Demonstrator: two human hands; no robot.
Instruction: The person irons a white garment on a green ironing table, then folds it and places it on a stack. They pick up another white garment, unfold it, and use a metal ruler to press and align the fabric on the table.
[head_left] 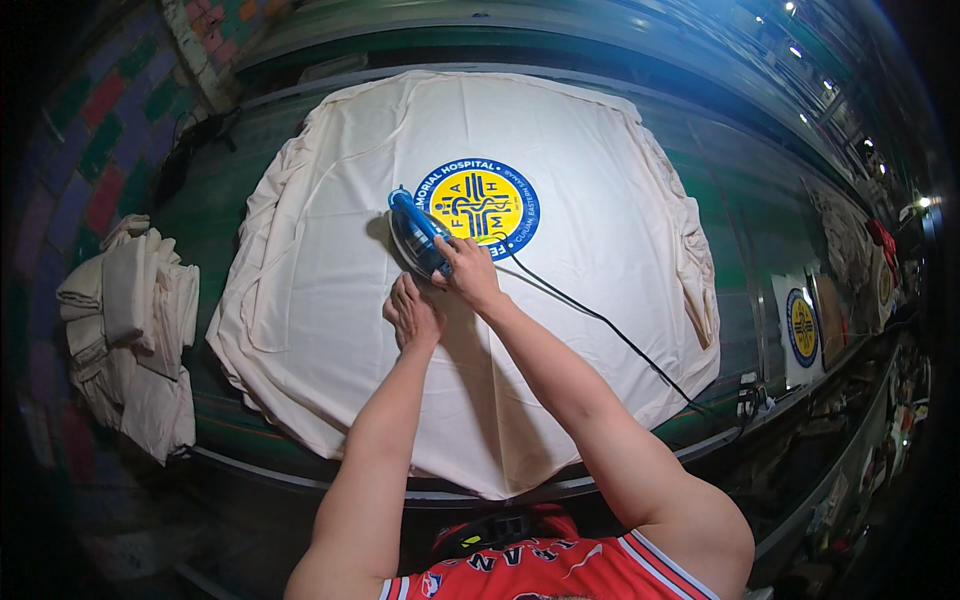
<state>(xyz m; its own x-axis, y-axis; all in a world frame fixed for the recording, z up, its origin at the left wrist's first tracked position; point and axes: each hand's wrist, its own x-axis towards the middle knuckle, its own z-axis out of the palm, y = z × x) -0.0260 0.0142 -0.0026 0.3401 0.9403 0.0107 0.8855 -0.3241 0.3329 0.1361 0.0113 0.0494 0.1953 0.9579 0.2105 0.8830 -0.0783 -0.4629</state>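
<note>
A cream cloth (pixel 330 200) lies spread over a green table (pixel 215 215), with a round blue and yellow emblem (pixel 500 190) printed near its middle. My right hand (pixel 466 268) grips the handle of a blue electric iron (pixel 415 228) that rests on the cloth at the emblem's left edge. My left hand (pixel 412 312) lies flat on the cloth just below the iron, fingers together, holding nothing. The iron's black cord (pixel 600 320) runs off to the lower right across the cloth.
A pile of folded cream cloths (pixel 135 320) sits at the table's left end. To the right lie another printed piece with a round emblem (pixel 802 326) and more fabric. A coloured tiled wall (pixel 110 110) stands at the far left.
</note>
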